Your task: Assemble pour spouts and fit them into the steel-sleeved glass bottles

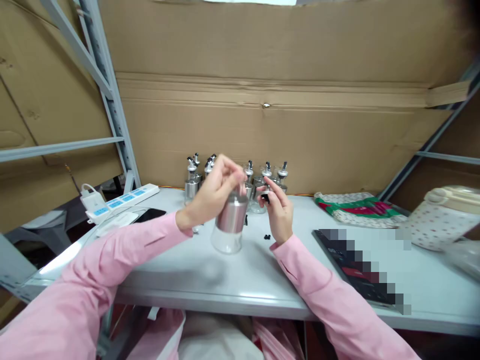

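Observation:
My left hand is closed round the neck of an oil bottle, clear glass with a brushed metal sleeve. The bottle is slightly tilted and its lower part is blurred; I cannot tell whether its base touches the table. To its right, my right hand pinches a small pour spout with a black part, partly hidden by the fingers. Small black pieces lie on the table below that hand. Behind both hands stand several similar bottles topped with silver and black spouts.
On the left of the white table are a power strip with a charger and a dark phone. A patterned cloth, a dark flat item, partly pixelated, and a dotted container occupy the right. Cardboard walls the back.

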A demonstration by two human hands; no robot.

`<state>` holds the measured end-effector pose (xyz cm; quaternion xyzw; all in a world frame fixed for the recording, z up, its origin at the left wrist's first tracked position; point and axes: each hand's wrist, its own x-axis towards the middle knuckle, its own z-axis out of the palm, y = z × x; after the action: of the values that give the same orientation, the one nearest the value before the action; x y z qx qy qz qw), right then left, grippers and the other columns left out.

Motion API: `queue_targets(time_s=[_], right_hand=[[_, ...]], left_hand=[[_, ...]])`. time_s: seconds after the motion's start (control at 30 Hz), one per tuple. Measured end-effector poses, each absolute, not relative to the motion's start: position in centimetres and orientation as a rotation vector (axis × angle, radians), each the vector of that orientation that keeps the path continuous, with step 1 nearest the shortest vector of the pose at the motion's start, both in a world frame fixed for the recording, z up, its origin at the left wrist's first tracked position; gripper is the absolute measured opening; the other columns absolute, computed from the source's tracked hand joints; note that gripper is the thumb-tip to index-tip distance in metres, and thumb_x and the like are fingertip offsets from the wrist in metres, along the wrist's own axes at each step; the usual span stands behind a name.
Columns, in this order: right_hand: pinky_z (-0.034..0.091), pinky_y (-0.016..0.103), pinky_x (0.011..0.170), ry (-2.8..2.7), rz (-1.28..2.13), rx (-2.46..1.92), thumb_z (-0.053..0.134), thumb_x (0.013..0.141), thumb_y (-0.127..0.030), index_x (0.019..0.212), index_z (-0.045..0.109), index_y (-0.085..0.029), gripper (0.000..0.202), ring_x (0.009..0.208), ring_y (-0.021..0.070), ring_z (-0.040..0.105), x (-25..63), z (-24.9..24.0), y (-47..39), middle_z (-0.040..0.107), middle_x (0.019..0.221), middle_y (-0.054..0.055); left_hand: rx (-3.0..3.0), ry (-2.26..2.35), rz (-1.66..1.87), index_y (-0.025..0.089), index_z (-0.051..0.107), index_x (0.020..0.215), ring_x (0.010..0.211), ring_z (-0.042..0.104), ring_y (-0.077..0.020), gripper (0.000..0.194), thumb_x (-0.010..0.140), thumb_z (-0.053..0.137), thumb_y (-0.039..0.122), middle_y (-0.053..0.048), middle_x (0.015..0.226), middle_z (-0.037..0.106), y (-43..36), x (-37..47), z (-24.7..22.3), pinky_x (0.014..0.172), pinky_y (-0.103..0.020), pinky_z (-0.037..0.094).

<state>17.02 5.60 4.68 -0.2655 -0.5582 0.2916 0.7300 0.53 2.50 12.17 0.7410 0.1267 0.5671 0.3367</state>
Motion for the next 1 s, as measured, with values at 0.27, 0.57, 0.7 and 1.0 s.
queue_targets(time_s=[0.27,0.57,0.7,1.0], right_hand=[[0.052,0.028,0.061,-1.452,0.286,-0.559,0.058,0.080,-0.031,0.092,0.065,-0.022,0.017,0.076,0.0160,0.063,14.9,4.9,4.6,0.066,0.090,0.005],[0.050,0.035,0.081,-1.663,0.048,-0.396,0.043,0.088,-0.028,0.104,0.062,-0.025,0.026,0.091,0.0177,0.062,12.0,5.9,3.1,0.067,0.098,0.005],[0.050,0.036,0.079,-1.648,0.082,-0.402,0.044,0.087,-0.027,0.107,0.061,-0.026,0.026,0.089,0.0186,0.062,12.4,5.1,2.9,0.067,0.098,0.005],[0.048,0.039,0.084,-1.693,0.068,-0.301,0.038,0.089,-0.027,0.112,0.058,-0.030,0.030,0.099,0.0199,0.060,12.7,4.7,2.4,0.065,0.104,0.004]], left_hand=[[1.789,0.293,1.377,0.020,0.038,0.092,0.071,0.060,-0.0092,0.016,0.087,0.051,0.029,-0.001,0.095,0.049,1.2,-0.9,6.0,0.066,-0.025,0.051],[1.774,0.305,1.471,0.028,0.026,0.099,0.072,0.059,-0.0087,0.038,0.082,0.059,0.033,0.001,0.094,0.053,1.4,-0.8,4.3,0.066,-0.022,0.050],[1.793,0.287,1.416,0.033,0.022,0.111,0.074,0.062,-0.0105,0.048,0.081,0.059,0.033,-0.001,0.105,0.052,1.4,-0.8,4.0,0.068,-0.027,0.053],[1.946,0.303,1.387,0.032,0.028,0.121,0.079,0.065,-0.0128,0.059,0.076,0.065,0.022,-0.005,0.112,0.055,1.9,-1.4,3.6,0.069,-0.024,0.052]])
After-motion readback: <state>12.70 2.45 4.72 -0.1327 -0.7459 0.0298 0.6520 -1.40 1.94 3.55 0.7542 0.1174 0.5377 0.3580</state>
